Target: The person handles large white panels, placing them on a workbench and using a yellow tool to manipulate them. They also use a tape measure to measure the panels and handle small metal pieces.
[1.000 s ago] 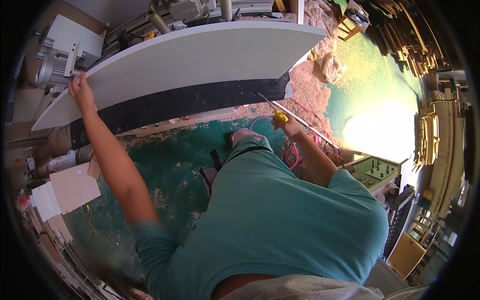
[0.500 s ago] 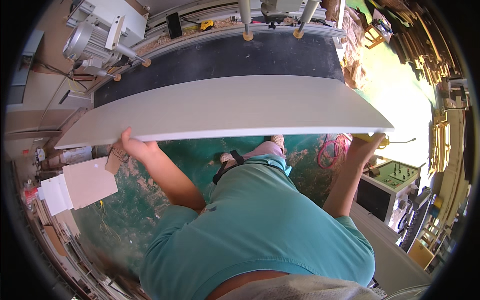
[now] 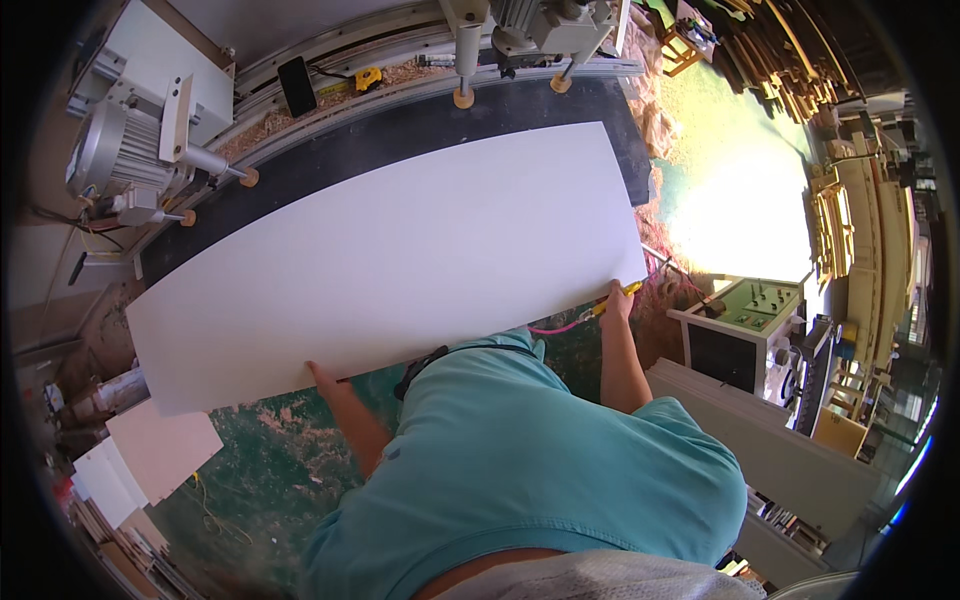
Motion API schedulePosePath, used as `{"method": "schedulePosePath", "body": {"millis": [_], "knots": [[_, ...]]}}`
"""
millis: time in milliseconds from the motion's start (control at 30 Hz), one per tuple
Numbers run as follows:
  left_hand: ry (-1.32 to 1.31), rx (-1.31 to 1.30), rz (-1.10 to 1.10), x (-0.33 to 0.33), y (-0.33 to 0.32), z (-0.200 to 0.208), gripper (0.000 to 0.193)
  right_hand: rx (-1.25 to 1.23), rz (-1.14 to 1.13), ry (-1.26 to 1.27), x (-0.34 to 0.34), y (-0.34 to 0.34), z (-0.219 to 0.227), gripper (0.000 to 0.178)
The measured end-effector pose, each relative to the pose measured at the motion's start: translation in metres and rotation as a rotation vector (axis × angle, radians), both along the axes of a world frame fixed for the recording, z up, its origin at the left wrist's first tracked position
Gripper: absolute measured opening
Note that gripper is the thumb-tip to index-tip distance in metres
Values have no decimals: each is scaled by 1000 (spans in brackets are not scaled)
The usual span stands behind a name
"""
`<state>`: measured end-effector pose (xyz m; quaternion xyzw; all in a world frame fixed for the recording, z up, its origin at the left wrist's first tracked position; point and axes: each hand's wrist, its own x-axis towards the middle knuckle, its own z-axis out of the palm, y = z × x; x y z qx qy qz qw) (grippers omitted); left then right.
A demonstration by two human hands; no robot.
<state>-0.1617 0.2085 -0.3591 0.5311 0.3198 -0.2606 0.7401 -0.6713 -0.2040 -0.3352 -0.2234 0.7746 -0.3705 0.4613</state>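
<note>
A long white panel lies partly over the dark bed of a machine, its near edge out over the floor and close to my body. My left hand grips that near edge left of the middle; the thumb rests on top and the other fingers are hidden underneath. Near the right corner my right hand closes round the edge. A yellow air blow gun is in that same hand, partly covered by it, with a pink hose trailing below.
A motor and round-tipped clamp rods stand along the bed. A phone and yellow tape measure lie on the far ledge. At right is a green-topped control cabinet; cut boards lie at lower left.
The panel has tilted so its broad face shows, and its near edge has come toward my body. Both hands moved nearer with it, the right one also leftward. The view has turned slightly.
</note>
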Motion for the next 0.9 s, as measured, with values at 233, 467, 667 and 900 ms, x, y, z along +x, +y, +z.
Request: {"method": "schedulePosePath", "body": {"millis": [233,467,667,900], "knots": [[114,276,-30,57,-7,12,64,58,550,0,-6,26,110,20],[60,238,-61,80,-3,7,65,401,950,382,38,-34,134,42],[47,247,-150,130,-2,-3,66,165,1182,789,103,-39,118,57],[68,234,-283,141,-27,6,61,191,1146,895,166,-36,98,59]]}}
